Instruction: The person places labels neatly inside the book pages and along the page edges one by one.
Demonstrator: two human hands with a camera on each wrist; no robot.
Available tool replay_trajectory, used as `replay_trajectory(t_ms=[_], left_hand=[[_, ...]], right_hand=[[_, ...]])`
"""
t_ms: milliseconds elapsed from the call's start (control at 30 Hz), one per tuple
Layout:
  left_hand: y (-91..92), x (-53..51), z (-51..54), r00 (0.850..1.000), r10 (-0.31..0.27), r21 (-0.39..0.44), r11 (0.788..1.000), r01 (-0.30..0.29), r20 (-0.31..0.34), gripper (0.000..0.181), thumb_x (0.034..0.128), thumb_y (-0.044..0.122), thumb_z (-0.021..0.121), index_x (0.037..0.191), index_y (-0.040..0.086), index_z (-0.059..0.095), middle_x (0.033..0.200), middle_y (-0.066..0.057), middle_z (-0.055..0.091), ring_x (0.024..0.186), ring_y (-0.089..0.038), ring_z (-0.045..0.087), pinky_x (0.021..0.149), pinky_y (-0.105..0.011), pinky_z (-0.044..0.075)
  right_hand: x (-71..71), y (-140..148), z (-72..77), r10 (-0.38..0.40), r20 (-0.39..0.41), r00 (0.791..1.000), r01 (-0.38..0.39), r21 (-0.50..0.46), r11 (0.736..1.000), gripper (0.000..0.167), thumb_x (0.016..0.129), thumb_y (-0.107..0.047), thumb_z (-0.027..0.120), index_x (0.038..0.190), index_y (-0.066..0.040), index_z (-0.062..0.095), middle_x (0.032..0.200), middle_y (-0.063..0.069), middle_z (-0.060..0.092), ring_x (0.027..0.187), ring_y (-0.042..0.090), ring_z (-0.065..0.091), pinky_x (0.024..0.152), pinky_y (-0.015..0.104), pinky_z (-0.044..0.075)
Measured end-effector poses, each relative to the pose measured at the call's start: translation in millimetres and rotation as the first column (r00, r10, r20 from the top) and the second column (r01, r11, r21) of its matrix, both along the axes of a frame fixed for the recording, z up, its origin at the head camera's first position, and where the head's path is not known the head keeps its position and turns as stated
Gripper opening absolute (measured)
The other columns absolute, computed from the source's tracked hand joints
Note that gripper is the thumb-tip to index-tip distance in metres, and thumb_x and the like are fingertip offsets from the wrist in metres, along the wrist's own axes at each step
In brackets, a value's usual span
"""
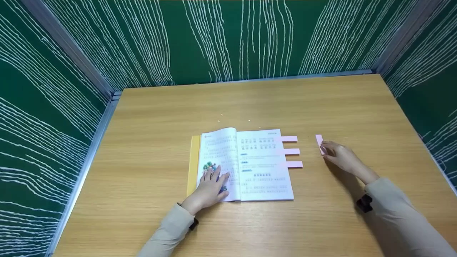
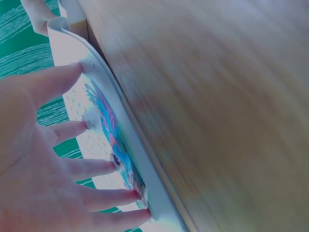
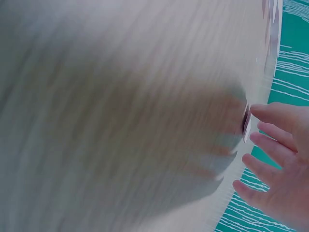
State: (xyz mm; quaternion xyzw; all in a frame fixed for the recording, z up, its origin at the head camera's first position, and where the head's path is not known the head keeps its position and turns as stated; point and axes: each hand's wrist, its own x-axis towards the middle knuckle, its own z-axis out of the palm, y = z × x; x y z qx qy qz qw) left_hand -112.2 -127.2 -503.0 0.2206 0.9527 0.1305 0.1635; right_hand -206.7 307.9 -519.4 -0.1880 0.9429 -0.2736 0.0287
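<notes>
An open book [image 1: 266,178] lies on the table, three pink strips [image 1: 293,164] sticking out past its right edge. My left hand [image 1: 210,187] rests on the illustrated left page [image 1: 217,142] with fingers spread; the left wrist view shows its fingertips against the picture [image 2: 108,118]. To the right of the book, my right hand [image 1: 341,157] is at a separate pink strip [image 1: 319,139], its fingers over the strip's lower part. In the right wrist view the thumb tip is beside the strip [image 3: 246,125] and the other fingers of the hand [image 3: 285,159] are spread, relaxed.
A yellow cover or board [image 1: 193,160] shows along the book's left side. Tiny pale bits [image 1: 249,120] lie on the wooden table [image 1: 142,160] beyond the book. Green panels with white lines [image 1: 200,39] stand around the back and sides.
</notes>
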Motion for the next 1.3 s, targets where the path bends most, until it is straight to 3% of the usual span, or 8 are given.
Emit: replay_trajectory(t_ms=[800,1100,1300], left_hand=[[-0.3,3.0,0.0,0.999,0.018,-0.001,1.000,-0.018,0.030,0.059,0.0895,0.039,0.046,0.140,0.014,0.027,0.145,-0.021,0.012,0.129,-0.045,0.009,0.103,-0.055,0.011],[-2.0,1.7,-1.6,1.000,-0.019,0.007,1.000,0.019,-0.012,0.058,0.0894,0.037,0.048,0.138,0.012,0.028,0.143,-0.024,0.014,0.126,-0.049,0.014,0.100,-0.058,0.016],[-1.3,-0.2,-1.7,1.000,-0.018,0.000,1.000,0.018,-0.012,0.059,0.0895,0.037,0.047,0.139,0.012,0.028,0.143,-0.024,0.013,0.127,-0.049,0.012,0.101,-0.058,0.014]], right_hand=[[-2.2,0,-0.8,-0.002,0.034,0.999,0.002,0.026,1.000,0.031,0.082,0.002,0.056,0.111,0.013,0.053,0.120,0.032,0.046,0.109,0.047,0.042,0.091,0.055,0.033],[-4.8,0,3.2,-0.006,0.060,0.998,0.004,0.027,1.000,0.028,0.085,0.000,0.053,0.110,0.013,0.054,0.117,0.031,0.049,0.105,0.046,0.047,0.088,0.054,0.037],[-3.6,0,7.2,-0.045,0.051,0.998,0.044,0.021,0.999,0.027,0.086,0.000,0.051,0.110,0.012,0.055,0.113,0.030,0.052,0.104,0.046,0.048,0.087,0.055,0.037]])
